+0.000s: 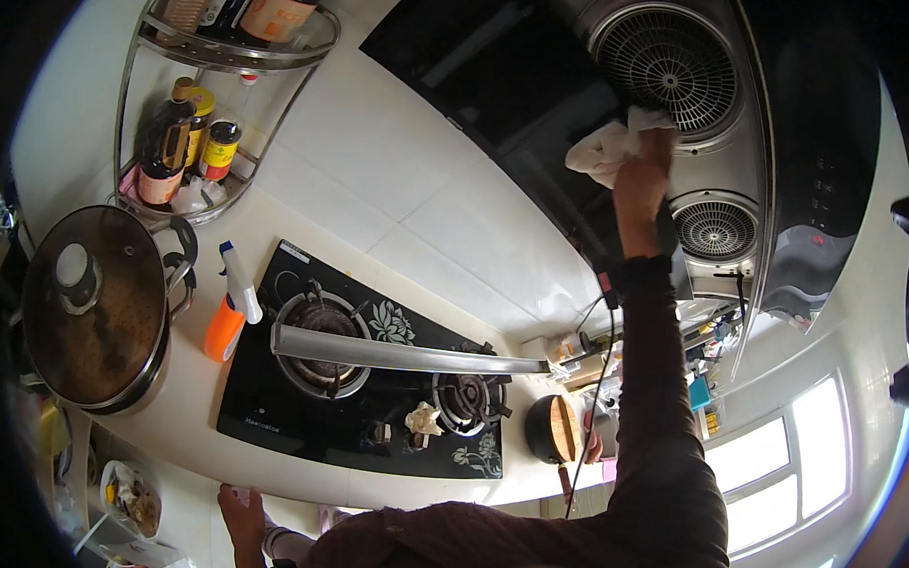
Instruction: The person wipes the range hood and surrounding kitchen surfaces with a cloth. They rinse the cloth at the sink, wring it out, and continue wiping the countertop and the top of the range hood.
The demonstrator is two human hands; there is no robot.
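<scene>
Raised up to the range hood, my right hand grips a crumpled white cloth against the hood's black panel, beside the larger round vent grille. The smaller round grille lies near my wrist. My left hand is low, at the counter's front edge; whether it holds anything I cannot tell. Between the hands is the black glass gas hob. A long metal strip lies across its burners, and a crumpled pale wad sits by the knobs.
An orange spray bottle stands left of the hob, beside a large lidded pot. A metal corner rack holds several sauce bottles. A black cable hangs by my right arm. At the right stands a small pan with a wooden lid.
</scene>
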